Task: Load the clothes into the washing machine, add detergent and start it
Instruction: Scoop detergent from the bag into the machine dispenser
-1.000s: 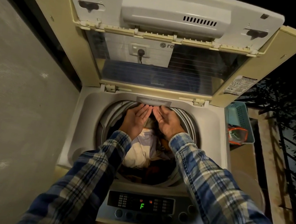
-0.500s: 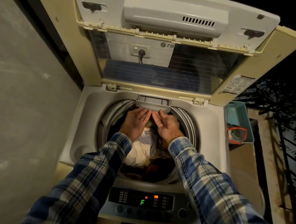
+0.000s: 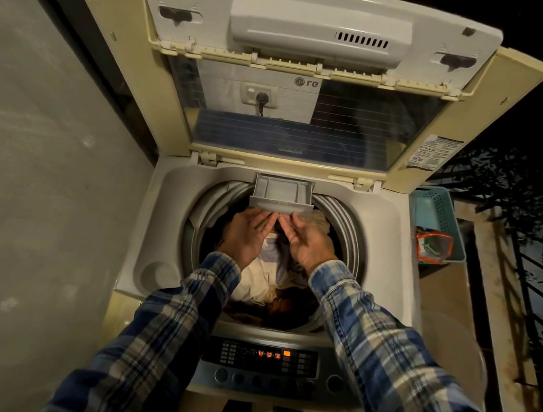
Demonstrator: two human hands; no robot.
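The top-loading washing machine (image 3: 170,227) stands with its lid (image 3: 307,134) raised. White and dark clothes (image 3: 261,273) fill the drum. At the drum's back edge a grey detergent drawer (image 3: 282,190) is pulled out, and its compartments show no contents. My left hand (image 3: 245,237) and my right hand (image 3: 310,242) meet side by side at the drawer's front lip, with the fingertips tucked under it. Orange lights glow on the control panel (image 3: 260,356) at the front.
A teal plastic basket (image 3: 435,210) holding an orange-edged pouch (image 3: 433,248) sits on a ledge right of the machine. A grey wall (image 3: 42,175) runs close along the left. A plug in a socket (image 3: 260,97) shows through the lid glass. Dark railing lies far right.
Both hands have drawn back toward me, and the detergent drawer has slid out from shut to open. The green F is gone from the panel display.
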